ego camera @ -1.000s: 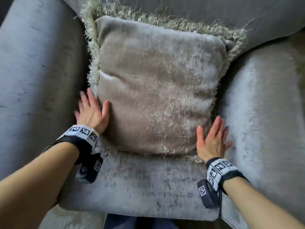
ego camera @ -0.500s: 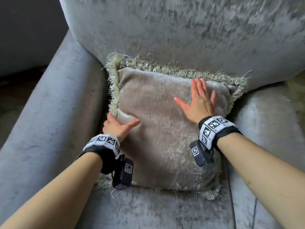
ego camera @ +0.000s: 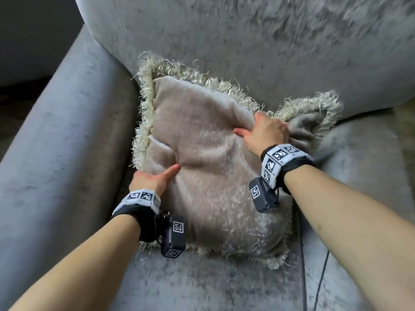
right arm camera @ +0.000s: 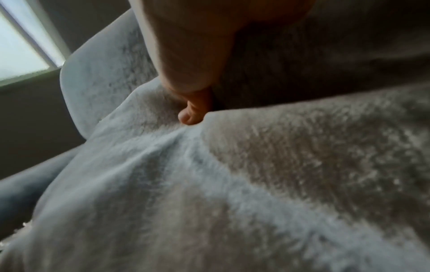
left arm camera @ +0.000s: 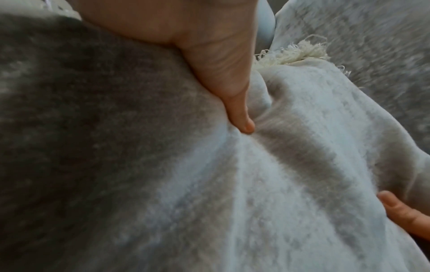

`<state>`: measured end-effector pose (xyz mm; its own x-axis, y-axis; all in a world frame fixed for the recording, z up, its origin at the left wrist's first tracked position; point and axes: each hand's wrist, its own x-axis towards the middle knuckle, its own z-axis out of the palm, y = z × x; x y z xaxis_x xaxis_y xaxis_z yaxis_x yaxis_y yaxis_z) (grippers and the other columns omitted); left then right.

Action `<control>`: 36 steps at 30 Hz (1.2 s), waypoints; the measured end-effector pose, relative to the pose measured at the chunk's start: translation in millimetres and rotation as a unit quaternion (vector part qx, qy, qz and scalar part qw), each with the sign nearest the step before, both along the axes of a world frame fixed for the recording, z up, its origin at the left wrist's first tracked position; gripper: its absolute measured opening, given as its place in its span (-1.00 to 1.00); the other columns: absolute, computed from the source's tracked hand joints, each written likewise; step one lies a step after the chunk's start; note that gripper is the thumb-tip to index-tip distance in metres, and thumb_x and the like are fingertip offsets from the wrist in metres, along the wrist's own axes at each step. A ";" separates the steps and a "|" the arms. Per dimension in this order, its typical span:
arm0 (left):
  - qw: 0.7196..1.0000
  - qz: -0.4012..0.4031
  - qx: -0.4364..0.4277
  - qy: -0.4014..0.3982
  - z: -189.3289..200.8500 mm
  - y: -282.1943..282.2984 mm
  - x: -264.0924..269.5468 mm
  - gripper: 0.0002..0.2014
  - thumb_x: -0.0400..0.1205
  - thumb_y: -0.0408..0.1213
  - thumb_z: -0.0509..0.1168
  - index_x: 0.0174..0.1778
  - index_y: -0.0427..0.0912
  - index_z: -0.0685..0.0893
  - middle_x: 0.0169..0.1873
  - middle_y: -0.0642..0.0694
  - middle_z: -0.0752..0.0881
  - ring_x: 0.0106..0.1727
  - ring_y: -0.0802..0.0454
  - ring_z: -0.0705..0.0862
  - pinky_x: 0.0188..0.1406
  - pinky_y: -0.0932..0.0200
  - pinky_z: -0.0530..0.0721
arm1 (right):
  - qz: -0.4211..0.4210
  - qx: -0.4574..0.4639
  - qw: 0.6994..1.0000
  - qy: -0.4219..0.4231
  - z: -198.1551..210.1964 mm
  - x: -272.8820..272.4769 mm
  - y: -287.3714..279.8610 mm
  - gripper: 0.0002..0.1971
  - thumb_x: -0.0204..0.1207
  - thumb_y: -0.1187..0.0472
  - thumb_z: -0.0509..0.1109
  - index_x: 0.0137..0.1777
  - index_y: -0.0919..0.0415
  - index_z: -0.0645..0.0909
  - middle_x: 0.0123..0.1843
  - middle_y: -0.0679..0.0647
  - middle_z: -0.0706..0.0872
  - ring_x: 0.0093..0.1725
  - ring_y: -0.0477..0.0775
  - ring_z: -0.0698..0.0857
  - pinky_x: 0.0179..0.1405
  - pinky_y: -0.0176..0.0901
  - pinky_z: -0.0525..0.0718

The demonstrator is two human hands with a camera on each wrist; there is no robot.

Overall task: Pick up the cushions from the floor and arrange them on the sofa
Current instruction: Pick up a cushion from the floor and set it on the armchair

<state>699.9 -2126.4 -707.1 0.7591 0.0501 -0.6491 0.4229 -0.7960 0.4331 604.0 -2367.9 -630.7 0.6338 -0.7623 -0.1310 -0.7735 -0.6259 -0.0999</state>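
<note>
A beige velvet cushion (ego camera: 208,176) with a pale fringe leans on the grey sofa's backrest (ego camera: 247,41) and stands on the seat (ego camera: 202,288). My left hand (ego camera: 155,179) grips its left edge, thumb on the front and fingers hidden behind. My right hand (ego camera: 265,131) grips the top edge near the right corner and dents it, creasing the fabric. In the left wrist view the left thumb (left arm camera: 232,92) presses into the cushion (left arm camera: 279,184). The right wrist view shows the right thumb (right arm camera: 193,110) dug into the cushion (right arm camera: 232,184).
The sofa's left armrest (ego camera: 56,131) rises beside the cushion and a second seat section (ego camera: 359,176) lies to the right. A thin dark cable (ego camera: 323,272) runs down the seat at the right. A window (right arm camera: 21,46) shows behind the sofa.
Both hands went from lying flat on the cushion to gripping it. The right hand climbed from the lower right corner to the top edge, and the cushion now looks more upright against the backrest.
</note>
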 end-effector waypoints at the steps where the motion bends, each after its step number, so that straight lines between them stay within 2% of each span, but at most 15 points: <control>1: 1.000 -0.003 0.002 -0.023 11.1 -2.5 -0.7 0.10 -0.04 0.47 0.53 0.21 -0.35 0.67 0.13 -0.31 0.77 0.18 -0.27 0.72 0.16 0.02 0.66 | -0.016 0.004 1.000 -0.018 10.5 -7.2 0.2 -0.41 0.47 -0.33 0.38 0.17 0.20 0.57 0.13 0.31 0.76 0.20 0.35 0.70 0.21 0.08 0.55; 3: 0.996 -0.031 -0.006 -0.081 42.2 -12.5 4.6 -0.01 0.04 0.42 0.55 0.17 -0.31 0.68 0.11 -0.31 0.77 0.17 -0.29 0.72 0.12 -0.01 0.65 | -0.059 0.005 0.997 -0.050 31.6 -28.1 -3.4 -0.42 0.46 -0.33 0.39 0.15 0.20 0.59 0.13 0.31 0.76 0.19 0.38 0.70 0.19 0.10 0.56; 6: 0.976 -0.112 -0.033 -0.181 103.9 -36.9 27.0 -0.02 0.01 0.48 0.51 0.13 -0.23 0.63 0.08 -0.27 0.77 0.13 -0.28 0.73 0.06 -0.03 0.68 | -0.140 0.002 0.985 -0.103 59.7 -64.0 -12.2 -0.34 0.43 -0.37 0.39 0.18 0.25 0.61 0.16 0.35 0.75 0.19 0.42 0.69 0.15 0.13 0.61; 9: 0.936 -0.204 -0.042 -0.286 157.6 -68.0 52.7 -0.03 0.05 0.49 0.48 0.13 -0.24 0.57 0.08 -0.27 0.74 0.10 -0.28 0.70 -0.01 0.00 0.65 | -0.213 0.020 0.966 -0.148 77.3 -82.4 -21.1 -0.27 0.37 -0.45 0.36 0.16 0.23 0.64 0.14 0.35 0.75 0.16 0.42 0.70 0.14 0.16 0.67; 12: 0.896 -0.258 -0.032 -0.360 187.6 -94.3 70.0 -0.03 0.06 0.51 0.45 0.10 -0.26 0.52 0.04 -0.28 0.69 0.06 -0.26 0.66 -0.01 -0.06 0.63 | -0.245 0.029 0.954 -0.170 87.5 -84.4 -31.1 -0.24 0.33 -0.52 0.32 0.11 0.22 0.63 0.13 0.37 0.75 0.16 0.44 0.70 0.18 0.24 0.65; 14: 0.886 -0.270 -0.014 -0.378 185.5 -105.1 80.3 0.02 0.05 0.54 0.42 0.15 -0.26 0.49 0.09 -0.28 0.63 0.12 -0.27 0.61 0.12 -0.14 0.62 | -0.248 0.037 0.953 -0.173 90.0 -80.8 -38.0 -0.24 0.37 -0.48 0.33 0.16 0.25 0.61 0.18 0.40 0.73 0.21 0.45 0.67 0.23 0.22 0.62; 16: 0.892 -0.277 0.012 -0.357 170.8 -109.7 88.1 0.07 0.08 0.56 0.39 0.26 -0.26 0.47 0.19 -0.29 0.58 0.24 -0.29 0.55 0.26 -0.17 0.56 | -0.237 0.050 0.953 -0.181 86.2 -74.6 -43.5 -0.25 0.44 -0.38 0.37 0.31 0.30 0.53 0.25 0.44 0.67 0.29 0.45 0.62 0.23 0.15 0.55; 18: 0.900 -0.296 0.037 -0.318 150.4 -109.6 90.7 0.07 0.17 0.52 0.39 0.37 -0.26 0.42 0.29 -0.33 0.53 0.34 -0.31 0.50 0.37 -0.16 0.48 | -0.216 0.049 0.954 -0.203 74.2 -70.5 -46.3 -0.14 0.43 -0.32 0.43 0.46 0.37 0.38 0.34 0.45 0.59 0.37 0.44 0.56 0.28 0.14 0.49; 20: 0.908 -0.308 0.044 -0.281 129.3 -107.4 88.2 0.03 0.26 0.45 0.39 0.44 -0.27 0.38 0.35 -0.36 0.50 0.40 -0.32 0.47 0.43 -0.14 0.44 | -0.209 0.043 0.958 -0.193 55.3 -71.2 -47.0 -0.02 0.37 -0.32 0.48 0.50 0.43 0.27 0.43 0.44 0.50 0.47 0.41 0.45 0.37 0.15 0.40; 22: 0.912 -0.307 0.042 -0.270 113.6 -105.1 84.5 0.01 0.30 0.44 0.38 0.46 -0.27 0.37 0.38 -0.36 0.49 0.42 -0.32 0.46 0.46 -0.16 0.43 | -0.216 0.048 0.960 -0.172 39.8 -74.6 -45.2 0.01 0.37 -0.34 0.46 0.54 0.43 0.21 0.50 0.43 0.42 0.52 0.39 0.37 0.43 0.17 0.34; 26: 0.904 -0.317 0.047 -0.284 103.8 -105.1 86.1 -0.01 0.31 0.48 0.32 0.41 -0.26 0.39 0.36 -0.35 0.52 0.40 -0.33 0.50 0.41 -0.20 0.47 | -0.194 0.040 0.967 -0.159 31.5 -75.3 -45.3 -0.17 0.48 -0.29 0.39 0.46 0.40 0.32 0.46 0.39 0.47 0.47 0.40 0.43 0.38 0.19 0.39; 29: 0.899 -0.326 0.057 -0.287 104.1 -105.6 86.7 -0.02 0.32 0.49 0.29 0.40 -0.26 0.39 0.36 -0.35 0.52 0.40 -0.32 0.51 0.42 -0.21 0.45 | -0.186 0.032 0.968 -0.162 30.1 -76.0 -47.4 -0.22 0.49 -0.27 0.39 0.42 0.39 0.37 0.43 0.39 0.49 0.45 0.41 0.45 0.34 0.24 0.42; 34: 0.923 -0.284 0.014 -0.258 104.8 -95.8 78.6 0.13 0.30 0.47 0.35 0.60 -0.20 0.14 0.51 -0.30 0.35 0.54 -0.26 0.34 0.53 -0.22 0.35 | -0.223 0.006 0.955 -0.195 33.6 -76.0 -35.1 -0.18 0.43 -0.27 0.45 0.40 0.40 0.36 0.42 0.39 0.47 0.45 0.38 0.43 0.36 0.17 0.39; 36: 0.935 -0.248 0.004 -0.252 111.8 -96.5 76.1 0.14 0.25 0.45 0.41 0.57 -0.20 0.16 0.47 -0.32 0.38 0.50 -0.29 0.37 0.51 -0.26 0.37 | -0.253 0.001 0.948 -0.194 44.9 -69.1 -30.1 -0.18 0.39 -0.23 0.51 0.39 0.39 0.36 0.44 0.37 0.46 0.45 0.36 0.42 0.38 0.15 0.37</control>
